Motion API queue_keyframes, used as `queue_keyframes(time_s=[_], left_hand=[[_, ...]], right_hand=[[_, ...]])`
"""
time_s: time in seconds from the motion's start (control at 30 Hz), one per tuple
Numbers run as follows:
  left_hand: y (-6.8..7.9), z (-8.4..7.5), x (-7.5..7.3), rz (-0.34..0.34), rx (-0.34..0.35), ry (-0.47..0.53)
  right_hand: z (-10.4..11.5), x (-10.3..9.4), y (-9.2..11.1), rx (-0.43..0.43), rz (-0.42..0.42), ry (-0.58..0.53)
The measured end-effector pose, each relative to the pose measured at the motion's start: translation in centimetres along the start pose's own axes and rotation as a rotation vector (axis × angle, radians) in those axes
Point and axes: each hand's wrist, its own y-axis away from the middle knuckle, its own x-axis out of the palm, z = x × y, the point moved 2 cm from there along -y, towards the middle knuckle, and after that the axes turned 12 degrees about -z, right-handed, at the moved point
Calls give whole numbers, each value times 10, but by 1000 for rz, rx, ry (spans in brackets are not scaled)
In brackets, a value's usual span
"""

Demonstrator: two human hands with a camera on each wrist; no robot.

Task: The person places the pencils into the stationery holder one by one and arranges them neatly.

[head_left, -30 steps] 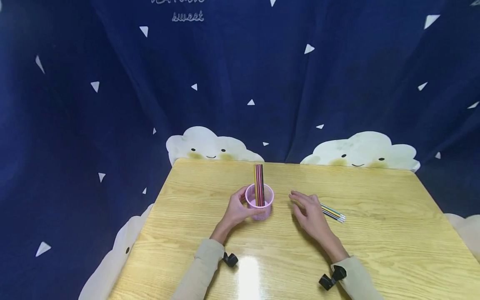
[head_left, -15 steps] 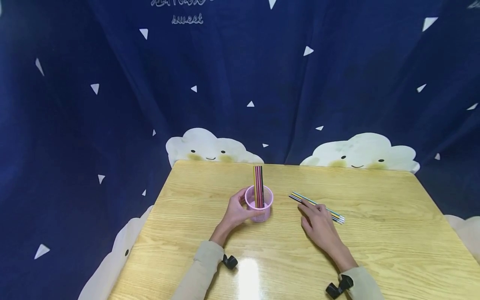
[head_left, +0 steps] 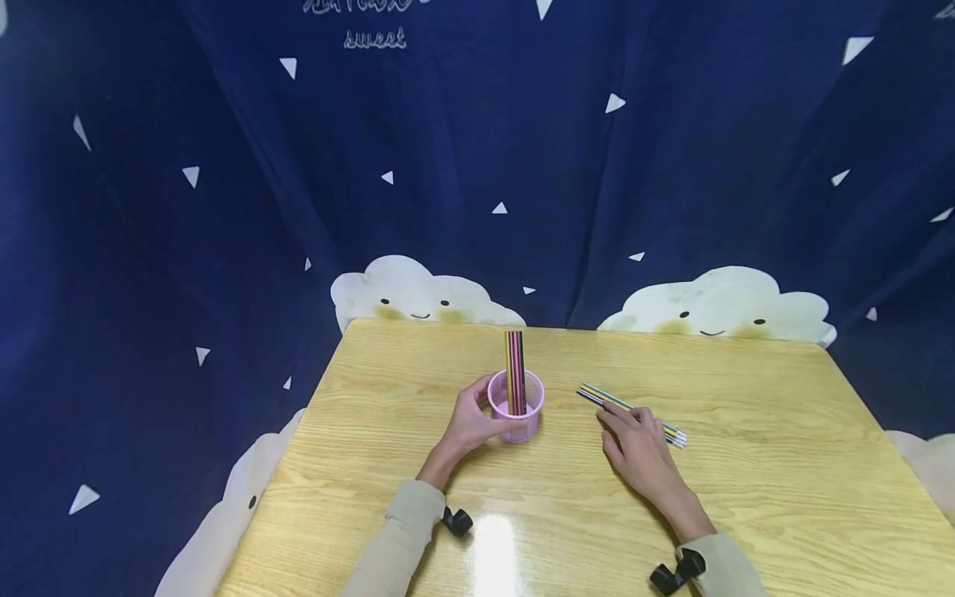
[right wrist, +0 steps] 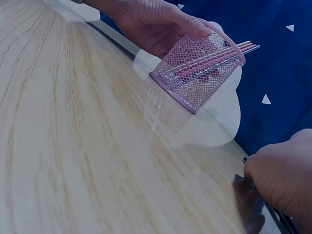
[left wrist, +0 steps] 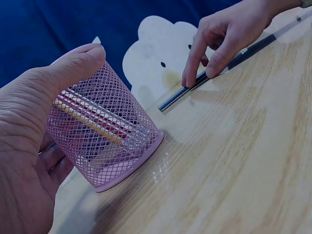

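My left hand (head_left: 470,424) grips a pink mesh pen cup (head_left: 526,429) standing upright on the table, its thumb at the rim. Several striped pencils (head_left: 515,365), yellow, red and dark, lean together inside the cup. To the right, several more pencils (head_left: 593,393) with white ends lie side by side on the tabletop. My right hand (head_left: 642,452) reaches over them and covers their middle. In the left wrist view, the thumb and fingers of the right hand (left wrist: 229,36) pinch the dark pencils (left wrist: 170,101) from both sides, close to the tabletop.
The wooden table (head_left: 418,365) ends at a dark blue curtain (head_left: 477,124) with white triangles and cloud shapes. Black wrist cameras sit on both sleeves, one at the left wrist (head_left: 458,521) and one at the right (head_left: 675,572).
My right hand has come down and back to the right onto the pencils, uncovering their far ends. The left hand stays on the cup, which has not moved.
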Motion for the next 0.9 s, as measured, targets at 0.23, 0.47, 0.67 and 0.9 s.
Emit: queue_keyframes(time_s=[0.23, 0.47, 0.67, 0.9], left_hand=[[1, 1, 1, 8, -3, 9], [0, 0, 1, 5, -7, -26], [1, 0, 1, 4, 5, -26], [0, 0, 0, 1, 1, 3]], right_hand=[[-1, 0, 2, -17, -14, -3], [-1, 0, 1, -17, -21, -19], [-2, 1, 1, -12, -21, -39], [-1, 2, 0, -9, -14, -49]])
